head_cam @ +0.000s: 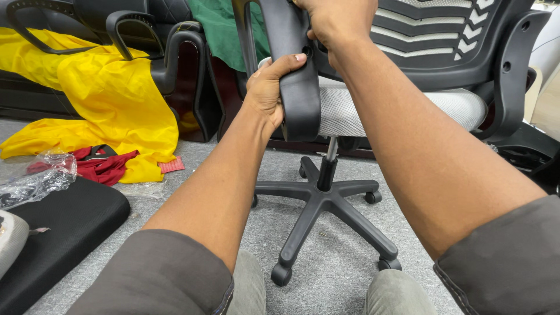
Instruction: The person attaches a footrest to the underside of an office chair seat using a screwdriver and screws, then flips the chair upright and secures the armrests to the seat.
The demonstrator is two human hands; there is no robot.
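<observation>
Both hands clamped on black armrest (294,76), left hand (269,87) low, right hand (338,23) high; pressed against grey seat (402,108), chair already on wheeled base (324,204), fastening unseen.

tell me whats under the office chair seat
Under the seat a metal column drops into a black five-arm base with casters on grey carpet. The armrest and forearms cover the seat's underside.

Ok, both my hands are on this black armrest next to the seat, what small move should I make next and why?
Probably press the armrest closer against the grey mesh seat. The left hand wraps its lower part, the right hand holds the top, and it stands upright at the seat's edge, whether it is fixed cannot be told.
</observation>
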